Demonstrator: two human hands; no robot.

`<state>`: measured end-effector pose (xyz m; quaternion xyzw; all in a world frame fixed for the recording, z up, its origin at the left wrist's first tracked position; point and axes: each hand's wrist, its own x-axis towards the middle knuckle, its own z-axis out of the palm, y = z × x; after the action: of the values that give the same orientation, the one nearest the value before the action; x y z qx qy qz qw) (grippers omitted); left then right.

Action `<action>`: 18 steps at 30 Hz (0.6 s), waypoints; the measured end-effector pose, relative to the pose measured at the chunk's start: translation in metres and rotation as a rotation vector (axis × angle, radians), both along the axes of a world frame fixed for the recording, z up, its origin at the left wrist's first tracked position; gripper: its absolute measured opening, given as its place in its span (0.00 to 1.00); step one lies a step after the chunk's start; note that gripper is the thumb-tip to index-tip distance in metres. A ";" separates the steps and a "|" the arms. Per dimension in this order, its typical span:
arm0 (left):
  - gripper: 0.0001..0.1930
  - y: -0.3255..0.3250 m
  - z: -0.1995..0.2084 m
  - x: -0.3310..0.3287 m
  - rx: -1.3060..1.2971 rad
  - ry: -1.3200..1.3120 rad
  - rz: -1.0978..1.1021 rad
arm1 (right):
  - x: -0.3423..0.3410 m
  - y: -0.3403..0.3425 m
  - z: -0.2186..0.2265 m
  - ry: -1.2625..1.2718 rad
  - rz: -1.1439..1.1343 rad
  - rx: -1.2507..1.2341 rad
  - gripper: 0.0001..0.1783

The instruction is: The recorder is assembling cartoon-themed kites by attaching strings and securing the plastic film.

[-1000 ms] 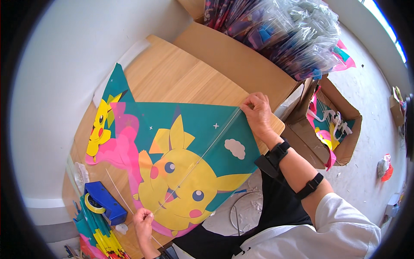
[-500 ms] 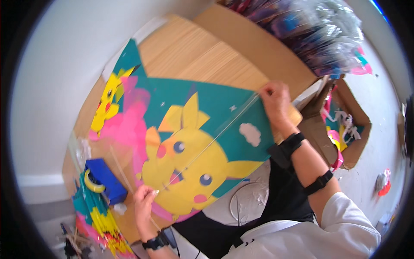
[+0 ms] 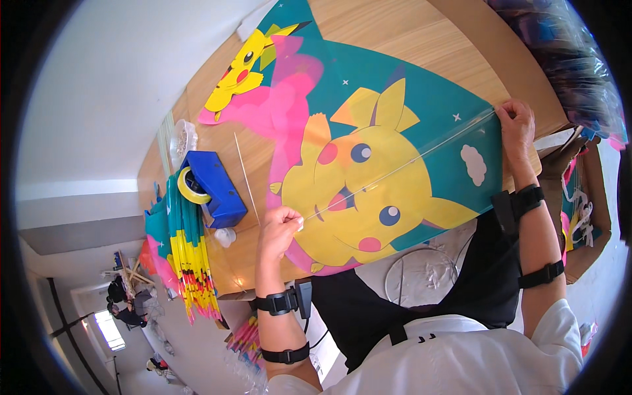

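A teal kite sail point(image 3: 388, 72) with a big yellow cartoon character and pink shapes is spread over the wooden table. A thin, clear strip point(image 3: 408, 163) with a pale line along it runs diagonally across the sail. At its near left end, my left hand point(image 3: 276, 234) is closed in a pinch, a small white bit showing at the fingertips. My right hand point(image 3: 517, 128) pinches the other end by the sail's right corner. Whether the strip is stuck to the sail, I cannot tell.
Left of the sail stand a blue tape dispenser point(image 3: 227, 194) and a tape roll point(image 3: 191, 187). A thin pale stick point(image 3: 242, 161) lies nearby. Folded colourful sails point(image 3: 191, 263) hang over the table's left edge. An open cardboard box point(image 3: 596, 257) and plastic-wrapped bundles point(image 3: 566, 59) are at right.
The whole view has swung, so table and sail appear farther right and the room at left shows. Both hands still pinch the strip's ends.
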<state>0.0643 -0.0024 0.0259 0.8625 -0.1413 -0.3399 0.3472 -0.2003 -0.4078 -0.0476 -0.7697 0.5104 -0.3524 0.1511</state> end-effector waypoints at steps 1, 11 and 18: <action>0.02 -0.001 -0.002 -0.002 0.011 -0.018 -0.001 | -0.001 -0.001 -0.002 -0.015 0.006 0.001 0.06; 0.03 -0.001 -0.019 -0.005 -0.021 -0.062 0.059 | -0.004 -0.004 -0.004 -0.013 0.012 -0.004 0.08; 0.03 0.000 -0.024 -0.006 -0.039 -0.087 0.061 | 0.000 0.000 -0.001 -0.018 0.009 -0.019 0.09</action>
<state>0.0582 -0.0025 0.0022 0.8734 -0.1363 -0.2886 0.3678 -0.2003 -0.4076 -0.0490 -0.7702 0.5020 -0.3636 0.1501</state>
